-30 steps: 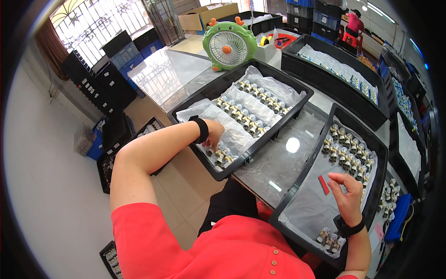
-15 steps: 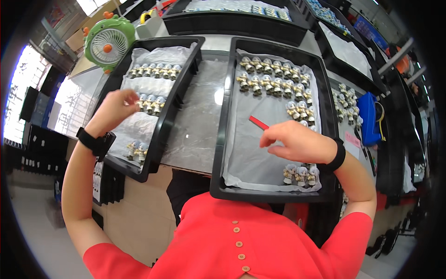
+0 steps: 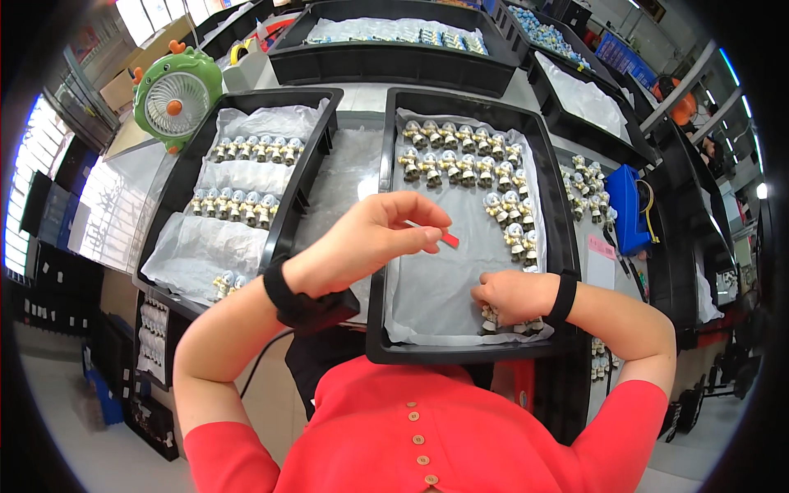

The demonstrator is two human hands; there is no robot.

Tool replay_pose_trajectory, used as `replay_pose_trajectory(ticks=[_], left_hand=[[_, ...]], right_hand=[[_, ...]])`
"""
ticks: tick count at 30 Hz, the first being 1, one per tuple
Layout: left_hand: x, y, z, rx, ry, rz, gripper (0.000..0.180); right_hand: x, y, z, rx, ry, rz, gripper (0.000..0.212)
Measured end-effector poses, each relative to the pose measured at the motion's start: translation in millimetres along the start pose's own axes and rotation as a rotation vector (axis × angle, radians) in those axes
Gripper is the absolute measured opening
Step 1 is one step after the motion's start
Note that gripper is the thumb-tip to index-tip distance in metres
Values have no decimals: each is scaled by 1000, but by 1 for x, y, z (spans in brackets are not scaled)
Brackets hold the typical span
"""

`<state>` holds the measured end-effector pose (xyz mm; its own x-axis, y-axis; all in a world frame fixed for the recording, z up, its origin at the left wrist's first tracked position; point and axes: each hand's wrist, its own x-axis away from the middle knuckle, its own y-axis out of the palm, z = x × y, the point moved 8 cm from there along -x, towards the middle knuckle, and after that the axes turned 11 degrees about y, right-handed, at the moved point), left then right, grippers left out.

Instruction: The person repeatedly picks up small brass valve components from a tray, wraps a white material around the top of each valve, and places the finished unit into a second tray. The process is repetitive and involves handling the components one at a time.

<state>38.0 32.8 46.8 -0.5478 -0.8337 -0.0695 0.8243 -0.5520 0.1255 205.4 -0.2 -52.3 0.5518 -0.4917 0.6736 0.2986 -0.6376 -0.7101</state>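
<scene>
My left hand (image 3: 380, 234) is over the left edge of the right tray (image 3: 376, 329), fingers pinched on a thin red strip (image 3: 449, 240) whose end sticks out past the fingertips. At that tray's near right corner my right hand (image 3: 519, 296) curls down, fingers closed at a small figurine (image 3: 490, 319) with a pale head and gold-and-white body. The hand partly hides that figurine and those beside it. More figurines (image 3: 450, 164) fill rows along the tray's far side, with others (image 3: 514, 238) down its right side, all on white lining paper.
The left tray (image 3: 283, 226) holds figurines in two full rows, with a few near its front. A green fan (image 3: 177, 97) is behind it. Large black trays (image 3: 386, 66) line the back. Loose figurines (image 3: 588, 185) and a blue container (image 3: 631, 209) are at right.
My left hand has moved right from the left tray and now grips the red strip. My right hand has let go of the strip and lowered to the near figurines. The view has shifted slightly.
</scene>
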Motion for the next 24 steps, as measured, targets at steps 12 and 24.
replay_pose_trajectory(ticks=[12,24], left_hand=[[-5,-9,-28,131,28,95,71],[-6,-18,-37,179,160,228,67]], right_hand=[[14,-139,-33,-596,-283,866,32],[10,-134,-29,-667,-383,946,59]])
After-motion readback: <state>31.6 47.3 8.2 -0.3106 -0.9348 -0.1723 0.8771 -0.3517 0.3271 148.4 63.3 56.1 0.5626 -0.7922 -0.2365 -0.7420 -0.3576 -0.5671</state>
